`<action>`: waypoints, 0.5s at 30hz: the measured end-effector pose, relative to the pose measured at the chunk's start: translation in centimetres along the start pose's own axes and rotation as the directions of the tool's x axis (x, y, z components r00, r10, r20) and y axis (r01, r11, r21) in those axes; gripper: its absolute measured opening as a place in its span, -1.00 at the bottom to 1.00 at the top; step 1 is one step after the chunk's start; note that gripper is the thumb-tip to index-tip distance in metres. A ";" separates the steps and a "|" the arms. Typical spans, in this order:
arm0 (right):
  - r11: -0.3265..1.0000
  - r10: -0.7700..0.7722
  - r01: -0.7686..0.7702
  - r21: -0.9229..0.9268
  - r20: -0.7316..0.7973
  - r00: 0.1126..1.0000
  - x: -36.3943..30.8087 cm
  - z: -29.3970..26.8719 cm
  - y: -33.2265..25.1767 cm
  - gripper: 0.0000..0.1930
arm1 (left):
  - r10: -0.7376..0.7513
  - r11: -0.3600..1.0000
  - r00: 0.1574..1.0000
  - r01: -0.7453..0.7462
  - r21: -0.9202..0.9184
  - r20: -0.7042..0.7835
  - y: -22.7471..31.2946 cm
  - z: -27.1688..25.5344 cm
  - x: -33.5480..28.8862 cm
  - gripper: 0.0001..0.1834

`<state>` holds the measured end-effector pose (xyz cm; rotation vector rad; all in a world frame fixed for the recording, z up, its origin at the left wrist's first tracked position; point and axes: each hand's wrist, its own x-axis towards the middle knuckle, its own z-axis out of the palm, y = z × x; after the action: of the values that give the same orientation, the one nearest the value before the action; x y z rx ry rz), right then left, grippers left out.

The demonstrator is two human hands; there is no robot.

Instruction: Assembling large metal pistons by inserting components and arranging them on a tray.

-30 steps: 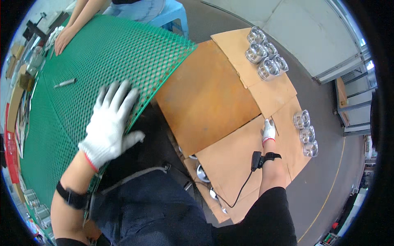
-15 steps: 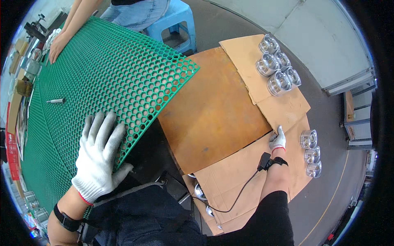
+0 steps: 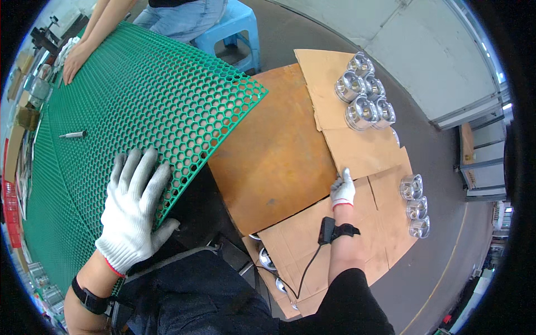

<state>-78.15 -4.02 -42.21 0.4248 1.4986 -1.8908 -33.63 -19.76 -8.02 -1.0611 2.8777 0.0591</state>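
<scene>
Hands on mat, cardboard

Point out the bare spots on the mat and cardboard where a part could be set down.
Free: green mat between the left hand and the pen-like tool; brown sheet beside the right hand. Crowded: the cardboard corner holding the metal parts cluster, and the edge by three parts.

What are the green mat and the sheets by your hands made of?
The green mat looks like moulded plastic or rubber: an even honeycomb of holes, matte. The sheet under the right hand looks like plain brown cardboard, creased at its edges.
</scene>
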 end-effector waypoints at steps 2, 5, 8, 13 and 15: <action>0.998 0.012 -0.012 0.058 -0.007 1.000 -1.2 1.5 1.6 -0.79 | -0.005 1.000 1.000 0.005 -0.002 0.004 0.1 -0.1 0.0 0.12; 0.999 0.029 -0.029 0.041 -0.010 1.000 -1.8 1.7 2.4 -0.80 | -0.006 1.000 1.000 0.006 -0.004 0.000 0.1 0.0 0.0 0.13; 0.998 0.048 -0.047 0.028 -0.024 0.999 -2.1 2.1 2.4 -0.81 | -0.005 1.000 1.000 0.005 0.001 0.001 0.1 0.0 -0.1 0.14; 0.999 0.018 -0.019 0.026 0.017 1.000 -2.3 4.9 5.2 -0.76 | -0.007 1.000 1.000 0.007 0.005 -0.019 0.1 0.0 -0.2 0.14; 0.996 0.076 -0.072 -0.055 0.092 0.993 -1.9 4.5 5.9 -0.73 | 0.001 1.000 0.999 -0.001 -0.005 -0.034 0.3 0.0 0.2 0.13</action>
<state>-72.07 -8.30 -43.98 0.3580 1.4469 -1.7858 -33.97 -19.68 -8.07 -1.0714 2.9094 0.0486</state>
